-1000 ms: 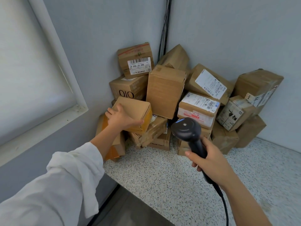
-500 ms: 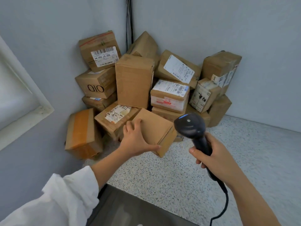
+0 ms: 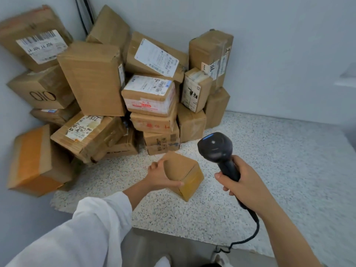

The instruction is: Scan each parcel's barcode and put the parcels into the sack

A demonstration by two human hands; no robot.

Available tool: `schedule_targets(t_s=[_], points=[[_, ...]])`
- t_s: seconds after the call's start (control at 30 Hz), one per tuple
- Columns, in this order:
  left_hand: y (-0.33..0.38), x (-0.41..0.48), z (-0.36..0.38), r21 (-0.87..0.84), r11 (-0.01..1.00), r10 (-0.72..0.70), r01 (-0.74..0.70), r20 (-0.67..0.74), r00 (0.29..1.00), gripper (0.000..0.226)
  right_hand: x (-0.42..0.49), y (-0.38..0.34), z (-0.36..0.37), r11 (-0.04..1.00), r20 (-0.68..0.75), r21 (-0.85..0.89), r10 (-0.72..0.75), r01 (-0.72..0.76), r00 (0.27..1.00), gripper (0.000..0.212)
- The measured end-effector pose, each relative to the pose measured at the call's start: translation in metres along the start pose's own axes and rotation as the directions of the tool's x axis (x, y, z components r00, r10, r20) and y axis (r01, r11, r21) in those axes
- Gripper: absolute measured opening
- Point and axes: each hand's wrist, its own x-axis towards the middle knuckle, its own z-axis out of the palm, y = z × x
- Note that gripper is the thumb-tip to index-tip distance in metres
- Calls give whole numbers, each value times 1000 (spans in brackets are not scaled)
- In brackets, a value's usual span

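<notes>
From the head camera: a speckled, terrazzo-like surface point(image 3: 279, 170) runs into a corner of smooth grey walls, and a heap of parcels point(image 3: 96, 79) is stacked there. They are brown corrugated cardboard boxes, blocky and taped, leaning at all angles. Several carry white printed labels, among them a squat box point(image 3: 150, 93) with red print on its front. A larger box point(image 3: 32, 158) at the left wears a wide band of orange tape.

The left hand point(image 3: 159, 176) grips a small plain parcel point(image 3: 185, 174) out in front of the heap, with the thumb along its near edge and the fingers wrapped over the far side. The box is tilted with one corner pointing down. No label shows on the faces turned to the camera, and whether it touches the surface is unclear.

The right hand point(image 3: 244, 184) is clenched round the handle of a black barcode scanner point(image 3: 217, 149), matte plastic with a rounded head. It stands upright just to the right of the small parcel, apart from it. Its black cord point(image 3: 254, 228) curls down past the wrist.

The left forearm comes out of a white fabric sleeve point(image 3: 92, 228), which the frame cuts off. The left fingertips are hidden behind the box, and the far labels are too blurred to read.
</notes>
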Motion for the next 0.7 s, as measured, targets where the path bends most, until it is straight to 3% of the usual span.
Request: schedule_targets(t_s=[0.1, 0.2, 0.3, 0.37, 0.43, 0.57, 0.7], points=[[9, 3, 10, -253, 966, -24, 46, 89, 996, 120, 2, 11, -14, 1000, 21, 10, 19, -19, 1000, 18], [14, 0, 17, -569, 815, 22, 107, 215, 976, 94, 6, 20, -27, 1000, 34, 14, 23, -24, 999, 19], [12, 0, 20, -607, 786, 1, 118, 192, 981, 80, 9, 26, -37, 999, 48, 21, 23, -24, 999, 19], [12, 0, 20, -647, 752, -69, 125, 112, 991, 58, 10, 29, -42, 1000, 58, 21, 20, -22, 998, 19], [10, 0, 21, -611, 788, -144, 81, -54, 988, 50, 12, 32, -45, 1000, 68, 11, 13, -14, 998, 19], [13, -10, 22, -371, 925, -84, -85, -418, 905, 75, 15, 32, -48, 1000, 83, 13, 2, -3, 997, 19], [54, -21, 34, -29, 999, 9, -32, -576, 817, 83, 16, 30, -44, 1000, 91, 18, 0, -2, 996, 19]])
